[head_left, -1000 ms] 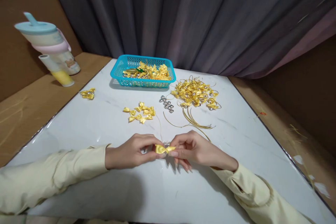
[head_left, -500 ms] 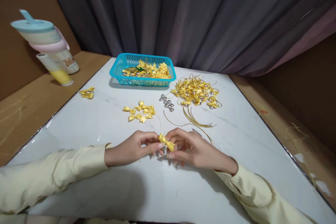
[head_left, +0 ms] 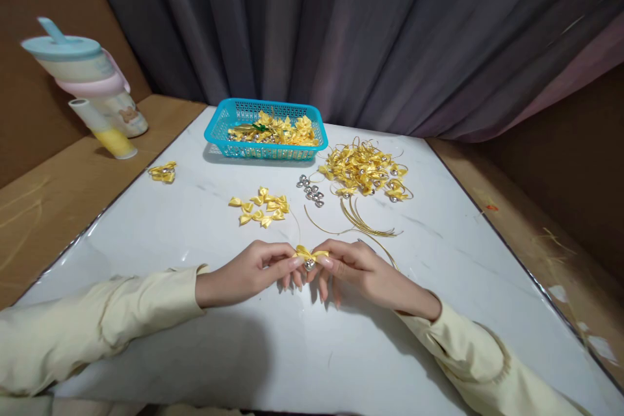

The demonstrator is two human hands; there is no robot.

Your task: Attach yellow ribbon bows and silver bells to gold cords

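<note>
Yellow satin bow [head_left: 303,251], one, held in front of the person just above the near part of the white marbled bench [head_left: 302,357], with a silver heart charm [head_left: 309,265] hanging at its middle. Left hand [head_left: 258,270]: grip closed, thumb and forefinger pinching the bow's left end. Right hand [head_left: 363,270]: grip likewise closed, on the right end; a grey pointed object [head_left: 367,245] shows behind this hand, mostly hidden, kind not to be told. Loose bows [head_left: 263,194], yellow, one cluster, lying beyond the left hand. Loose charms [head_left: 312,193], silver, a small group to the right of these. Cord lengths [head_left: 363,226], gold, curved, beyond the right hand. Corded bows [head_left: 358,169], yellow with silver charms, one heap, farther back on the right. Basket [head_left: 273,155], blue perforated plastic, beside the heap, containing more yellow bows. Small bunch [head_left: 163,173], yellow, near the left edge. Lidded tumbler [head_left: 78,71], pale blue and pink, standing off the bench at left.
</note>
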